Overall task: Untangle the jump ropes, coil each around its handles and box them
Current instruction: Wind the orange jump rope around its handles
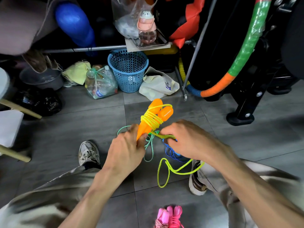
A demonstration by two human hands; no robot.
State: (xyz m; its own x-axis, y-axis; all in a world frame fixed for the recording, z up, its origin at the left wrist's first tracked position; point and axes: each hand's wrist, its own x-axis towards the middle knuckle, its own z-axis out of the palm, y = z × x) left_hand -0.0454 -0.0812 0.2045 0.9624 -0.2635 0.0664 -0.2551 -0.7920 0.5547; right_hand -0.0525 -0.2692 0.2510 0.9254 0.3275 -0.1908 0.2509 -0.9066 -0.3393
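Two orange handles (157, 113) side by side, tips up and away, gripped at their lower ends by left hand (126, 151), fingers curled round them. Yellow rope (152, 120) wound about both handles, some seven turns counted; loose tail lying on grey floor (98, 112) between two shoes. Right hand (185, 140) just beside the handles, fingers pinching a blurred stretch of yellow rope. One green cord (150, 151) hanging below left hand. One blue rope (172, 153) under right hand, largely hidden. One pink rope (171, 217) wound on two pink handles, at bottom edge, well apart. One blue basket (128, 71) near far rack.
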